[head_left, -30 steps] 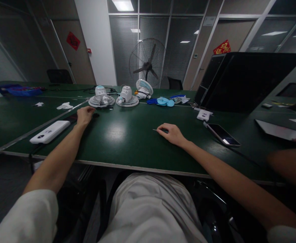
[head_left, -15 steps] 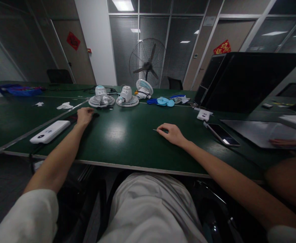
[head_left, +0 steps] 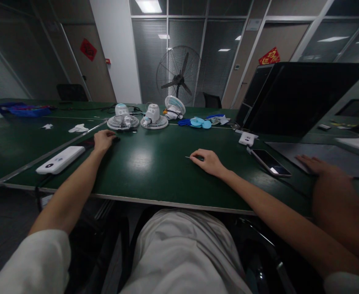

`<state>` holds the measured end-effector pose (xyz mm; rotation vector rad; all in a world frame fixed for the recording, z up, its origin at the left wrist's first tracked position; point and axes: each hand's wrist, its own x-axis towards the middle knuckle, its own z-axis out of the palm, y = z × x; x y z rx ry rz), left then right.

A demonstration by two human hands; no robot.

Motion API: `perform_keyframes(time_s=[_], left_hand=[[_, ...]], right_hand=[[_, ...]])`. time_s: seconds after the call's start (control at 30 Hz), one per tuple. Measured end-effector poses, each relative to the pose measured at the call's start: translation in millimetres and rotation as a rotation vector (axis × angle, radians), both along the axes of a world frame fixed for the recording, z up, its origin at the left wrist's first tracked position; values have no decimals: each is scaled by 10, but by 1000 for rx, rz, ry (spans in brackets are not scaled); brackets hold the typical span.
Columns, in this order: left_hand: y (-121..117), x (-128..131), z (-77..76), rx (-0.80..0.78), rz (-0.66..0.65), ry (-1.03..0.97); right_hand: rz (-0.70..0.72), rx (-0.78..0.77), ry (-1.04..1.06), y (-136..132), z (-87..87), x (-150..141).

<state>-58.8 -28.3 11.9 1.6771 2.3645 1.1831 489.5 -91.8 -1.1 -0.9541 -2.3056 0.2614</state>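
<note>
My left hand rests on the green table with its fingers curled down and together. A dark, partly reddish object shows beside it, and a black end pokes out past the fingertips; what the fingers grip is hidden. My right hand lies on the table further right, thumb and forefinger pinched on a thin, pale pin-like piece whose tip points left. Close to my left forearm is a white power bank with a cable.
Small white fans stand beyond my hands, by light-blue fan blades. On the right are a phone, a small white device, a large black monitor and another person's hand on a grey sheet.
The other person's hand and forearm on the right have slid left over the grey sheet. Both of my hands have stayed nearly still.
</note>
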Motion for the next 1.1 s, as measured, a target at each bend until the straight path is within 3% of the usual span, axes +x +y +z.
perform_keyframes(time_s=[0.3,0.6,0.9,1.0,1.1], left_hand=[[11,-20,-24,-105,40,-97],[-14,-12,-22,-104,33,-192],[-75,-1,11,-91,15,-113],[-90,149,55,-115,-111,-29],[-100,522,97,-121,-377,114]], right_hand=[[0,12,-6,29,-20,7],[13,3,-3,12,-7,7],[16,6,-4,4,-4,8],[12,10,-7,7,-8,4],[7,17,-19,4,-6,-6]])
